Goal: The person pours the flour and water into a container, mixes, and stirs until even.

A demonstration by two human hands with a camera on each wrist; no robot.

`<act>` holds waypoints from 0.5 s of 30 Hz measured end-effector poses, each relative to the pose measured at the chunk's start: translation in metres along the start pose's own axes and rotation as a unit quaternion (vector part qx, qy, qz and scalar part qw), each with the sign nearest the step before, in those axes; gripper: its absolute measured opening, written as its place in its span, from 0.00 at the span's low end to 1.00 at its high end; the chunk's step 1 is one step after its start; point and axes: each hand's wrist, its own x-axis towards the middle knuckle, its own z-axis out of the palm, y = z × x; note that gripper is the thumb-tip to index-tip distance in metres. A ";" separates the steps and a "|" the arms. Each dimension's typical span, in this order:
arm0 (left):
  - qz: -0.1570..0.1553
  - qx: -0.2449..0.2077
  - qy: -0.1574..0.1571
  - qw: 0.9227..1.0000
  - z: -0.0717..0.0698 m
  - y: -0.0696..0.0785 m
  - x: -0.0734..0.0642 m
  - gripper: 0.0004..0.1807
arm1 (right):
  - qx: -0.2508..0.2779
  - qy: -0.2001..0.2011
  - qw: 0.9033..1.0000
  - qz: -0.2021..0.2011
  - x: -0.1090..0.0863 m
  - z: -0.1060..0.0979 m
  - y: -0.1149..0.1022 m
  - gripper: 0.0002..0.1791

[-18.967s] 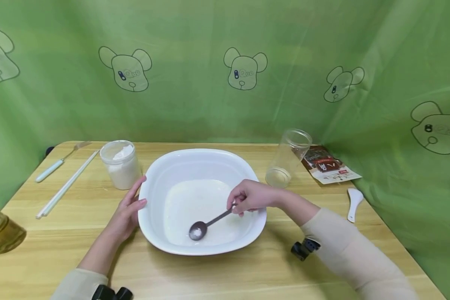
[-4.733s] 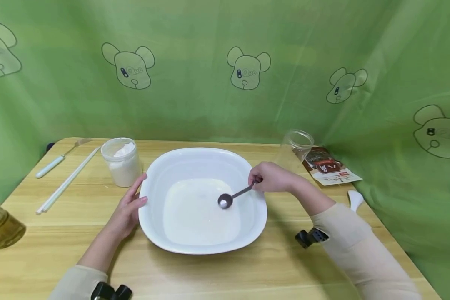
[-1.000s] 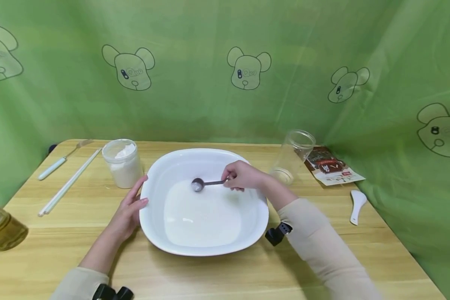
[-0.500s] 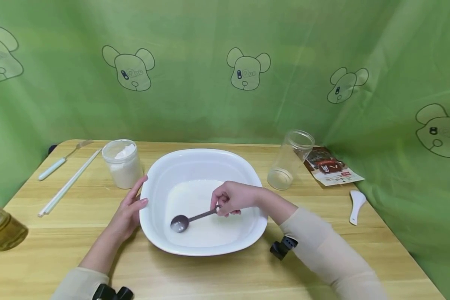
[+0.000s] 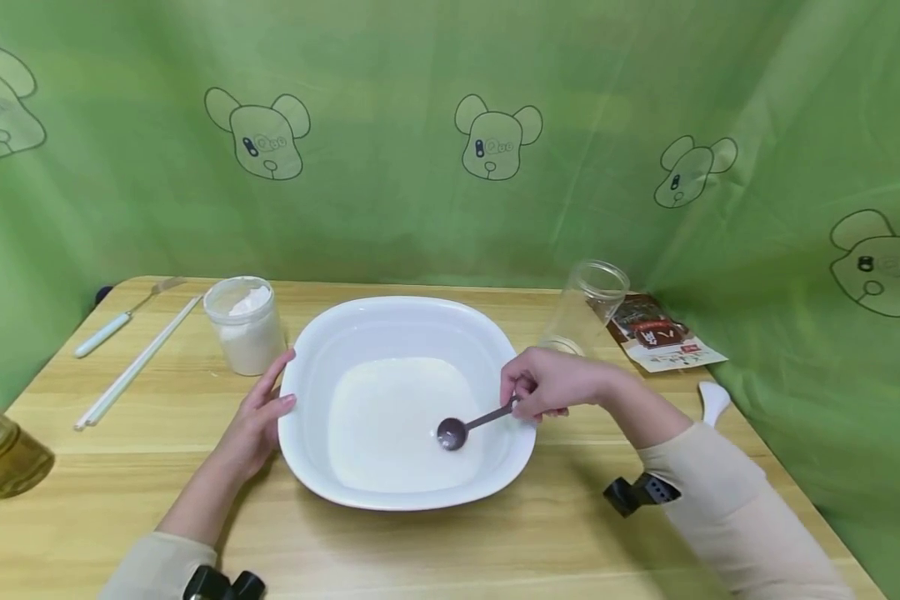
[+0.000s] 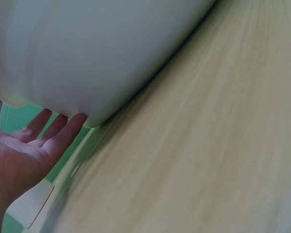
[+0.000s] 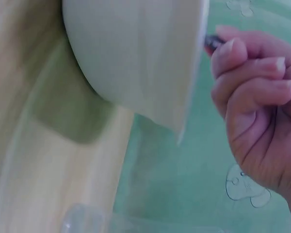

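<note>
In the head view a white basin (image 5: 405,323) stands on the wooden table, with milky-looking liquid (image 5: 397,417) across its bottom. My left hand (image 5: 249,429) steadies the basin's left side, thumb and forefinger at the rim; in the left wrist view its extended fingertips touch the outer wall. Over the basin's right rim, my right hand (image 5: 558,385) pinches the handle end of a dark measuring spoon (image 5: 452,434). The spoon's round bowl is low in the basin, right of centre. Only the tip of the handle shows in the right wrist view.
A jar of white powder (image 5: 249,337) stands behind the left hand. Chopsticks (image 5: 138,365) and a fork (image 5: 105,333) lie farther left, near a jar of amber liquid (image 5: 7,458). At right are a clear cup (image 5: 588,304), a brown packet (image 5: 660,333) and a white spoon (image 5: 712,400).
My right hand has swept the spoon around the basin, from the back to the front left and now to the right. The left hand keeps its place on the basin.
</note>
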 end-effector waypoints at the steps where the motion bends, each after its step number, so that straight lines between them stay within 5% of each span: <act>1: -0.001 0.001 0.001 1.000 0.000 0.000 0.000 0.32 | -0.012 0.013 1.000 0.008 0.000 -0.002 0.000 0.05; 10: 0.000 0.004 0.000 1.000 0.000 -0.001 0.001 0.32 | -0.013 0.117 0.992 0.048 0.027 -0.006 0.007 0.05; 15: -0.002 0.006 0.006 1.000 0.000 -0.001 0.001 0.32 | 0.028 0.131 0.990 0.041 0.054 0.001 0.004 0.07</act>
